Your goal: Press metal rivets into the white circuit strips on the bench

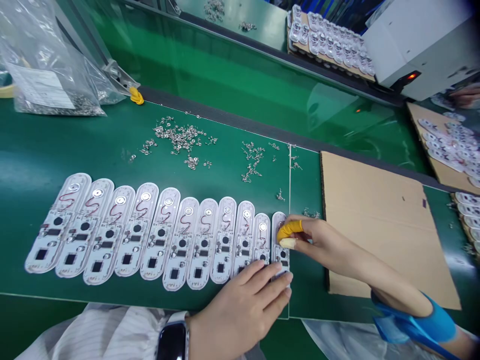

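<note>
Head view shows me the right hand (318, 245), a yellow finger cot (289, 230) on, pinched nearly shut at the top of the end white circuit board (281, 257), any grip hidden; the left hand (236, 315) lies open, fingers (262, 280) spread on that board's lower end.

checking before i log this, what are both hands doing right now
Left hand: open, flat on a white circuit board.
Right hand: pinched shut; anything held is too small to tell.
</note>
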The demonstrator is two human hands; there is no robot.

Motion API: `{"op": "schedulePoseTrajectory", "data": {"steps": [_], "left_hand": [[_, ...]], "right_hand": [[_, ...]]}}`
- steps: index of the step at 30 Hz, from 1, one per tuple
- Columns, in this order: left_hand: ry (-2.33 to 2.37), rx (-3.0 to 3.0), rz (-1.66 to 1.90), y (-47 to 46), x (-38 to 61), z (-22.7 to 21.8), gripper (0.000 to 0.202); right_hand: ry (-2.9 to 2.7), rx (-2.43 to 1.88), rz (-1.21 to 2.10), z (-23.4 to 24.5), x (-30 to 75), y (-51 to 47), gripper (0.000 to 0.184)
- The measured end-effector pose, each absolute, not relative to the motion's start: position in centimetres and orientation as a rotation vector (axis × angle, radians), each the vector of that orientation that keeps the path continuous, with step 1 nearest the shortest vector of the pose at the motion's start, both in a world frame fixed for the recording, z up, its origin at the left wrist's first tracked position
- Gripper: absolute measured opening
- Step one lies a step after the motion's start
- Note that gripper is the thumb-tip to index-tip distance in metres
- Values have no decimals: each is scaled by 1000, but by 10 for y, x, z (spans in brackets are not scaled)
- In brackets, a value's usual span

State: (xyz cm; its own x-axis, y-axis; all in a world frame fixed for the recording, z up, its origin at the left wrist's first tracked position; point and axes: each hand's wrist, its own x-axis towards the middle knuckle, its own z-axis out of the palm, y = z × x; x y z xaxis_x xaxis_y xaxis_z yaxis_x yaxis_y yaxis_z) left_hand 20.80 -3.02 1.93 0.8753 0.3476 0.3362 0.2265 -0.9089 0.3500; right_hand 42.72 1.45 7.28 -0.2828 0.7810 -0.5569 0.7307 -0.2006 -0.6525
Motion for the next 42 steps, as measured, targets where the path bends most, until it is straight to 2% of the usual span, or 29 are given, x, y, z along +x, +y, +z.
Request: {"op": "schedulePoseTrajectory", "data": {"steps": [8, 20, 25, 28, 32, 34, 38, 42], "left_hand": [[438, 2730, 585, -32, 208, 20, 30], [450, 2709, 576, -34, 208, 18, 30], [448, 2718, 585, -34, 210, 17, 30], [414, 2743, 558, -33, 208, 19, 32], [390, 2772, 606, -33, 194, 26, 31], [453, 2775, 626, -32, 184, 28, 33], [699, 2867, 551, -24, 170, 26, 43], [672, 2954, 502, -19, 164, 23, 49]], "right_hand": [[-1873, -1805, 1535, 74, 424, 13, 37], [-1904, -1785, 1329, 68, 421, 4, 20], [-1869, -1802, 1266, 63, 421, 2, 25], [-1827, -1833, 1006, 63, 420, -8, 31], [-1830, -1801, 438, 61, 410, -44, 23], [-1938, -1723, 233, 55, 400, -68, 31], [-2155, -1633, 68, 32, 375, -105, 66], [-2185, -1689, 22, 12, 355, -119, 67]]}}
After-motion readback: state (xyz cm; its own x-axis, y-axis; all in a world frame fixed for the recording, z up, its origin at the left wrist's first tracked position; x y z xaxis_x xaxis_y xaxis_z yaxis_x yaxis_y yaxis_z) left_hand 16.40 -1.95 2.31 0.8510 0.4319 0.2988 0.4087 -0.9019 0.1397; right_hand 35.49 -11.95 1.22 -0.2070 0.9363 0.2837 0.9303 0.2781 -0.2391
